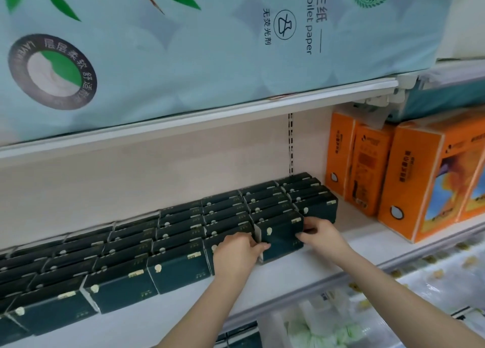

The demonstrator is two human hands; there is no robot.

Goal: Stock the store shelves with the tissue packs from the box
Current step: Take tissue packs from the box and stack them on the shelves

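Several rows of dark green tissue packs point(181, 263) stand on a white shelf point(296, 271), running from the lower left to the back right. One dark green pack point(280, 236) stands at the front of its row, held from both sides. My left hand point(237, 252) grips its left edge with curled fingers. My right hand point(320, 236) pinches its right edge. The box is not in view.
Orange tissue boxes point(425, 179) stand at the right end of the same shelf. A large pale blue toilet paper pack point(183, 45) sits on the shelf above. Below the shelf lip lie clear-wrapped packs point(341, 321) and more dark green packs point(244, 338).
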